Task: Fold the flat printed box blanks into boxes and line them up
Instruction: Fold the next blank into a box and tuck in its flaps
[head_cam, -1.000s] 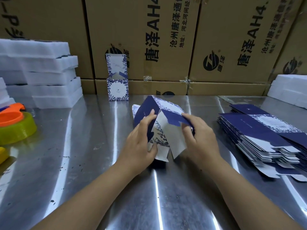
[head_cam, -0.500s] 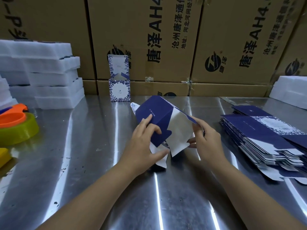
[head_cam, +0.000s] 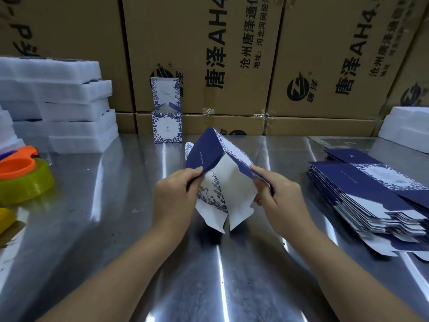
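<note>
Over the middle of the steel table (head_cam: 92, 240), a half-opened box blank (head_cam: 204, 152) is held up off the surface between both hands. The navy side panel is pinched at its near edge by the left hand (head_cam: 174, 198), thumb on top, and the opposite panel is gripped by the right hand (head_cam: 281, 201), fingers curled round its edge. Held apart like that, the sleeve gets squared up, and the white bottom flaps are left hanging loose toward the table, probably so they can be tucked in next.

One finished box (head_cam: 166, 129) is parked upright at the back, just in front of the cartons (head_cam: 209, 54), lid flap open. It looks like the start of the line, so that's likely where this one gets set too. The stack of flat blanks (head_cam: 362, 184) is kept off to the right, well apart but handy for the right hand. Foam trays (head_cam: 58, 101) are piled at the left.
</note>
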